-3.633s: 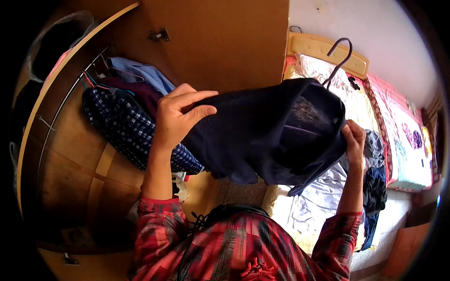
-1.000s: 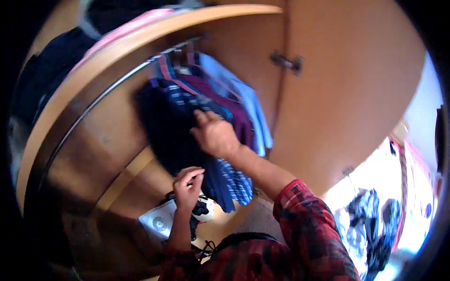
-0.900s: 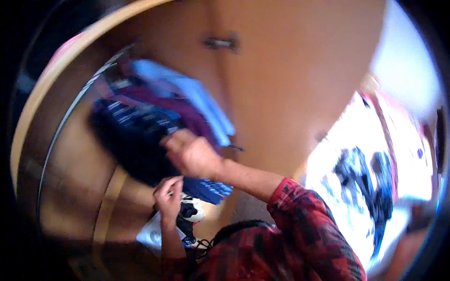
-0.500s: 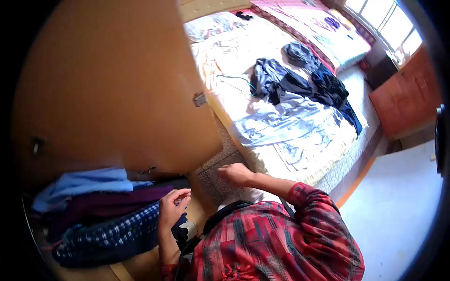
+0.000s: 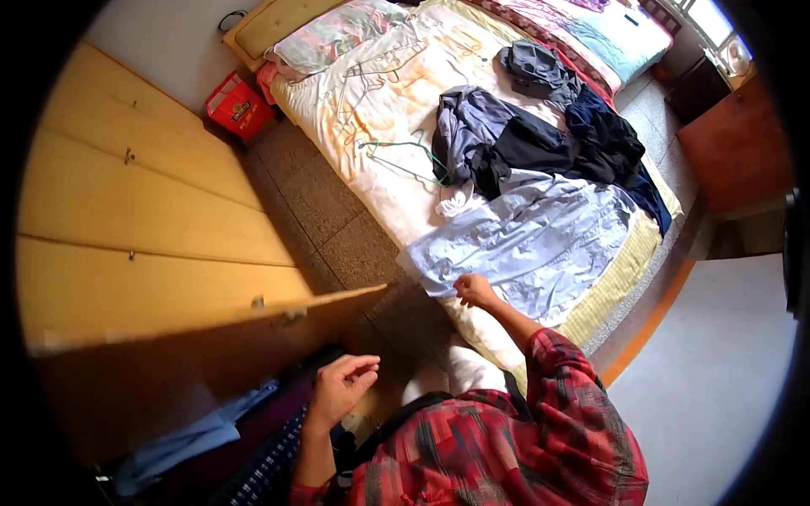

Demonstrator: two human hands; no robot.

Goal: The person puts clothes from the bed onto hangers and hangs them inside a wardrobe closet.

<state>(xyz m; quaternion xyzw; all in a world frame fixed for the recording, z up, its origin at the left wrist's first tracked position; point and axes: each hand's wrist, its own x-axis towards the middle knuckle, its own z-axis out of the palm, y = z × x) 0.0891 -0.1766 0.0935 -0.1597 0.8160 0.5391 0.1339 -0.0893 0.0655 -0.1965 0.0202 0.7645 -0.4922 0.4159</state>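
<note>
The right hand (image 5: 474, 291) was over the near-left part of a pale blue shirt (image 5: 527, 236), its fingers loosely curled; whether they touched the cloth or met the thumb could not be determined. The shirt lay spread and wrinkled across the near end of the bed (image 5: 582, 327).

The left hand (image 5: 344, 390) was raised near the open wardrobe door (image 5: 186, 358), thumb and fingers slightly apart. Below and left of it, a checked garment (image 5: 272, 464) and a light blue garment (image 5: 190, 443) were partly visible beside the door.

Beyond the shirt lay a grey-and-black garment (image 5: 477, 126), with dark clothing (image 5: 603, 139) to its right. A green hanger (image 5: 396, 145) lay to the left. A patterned pillow (image 5: 337, 38) was at the far end, and a red bag (image 5: 240, 108) stood left of the bed.
</note>
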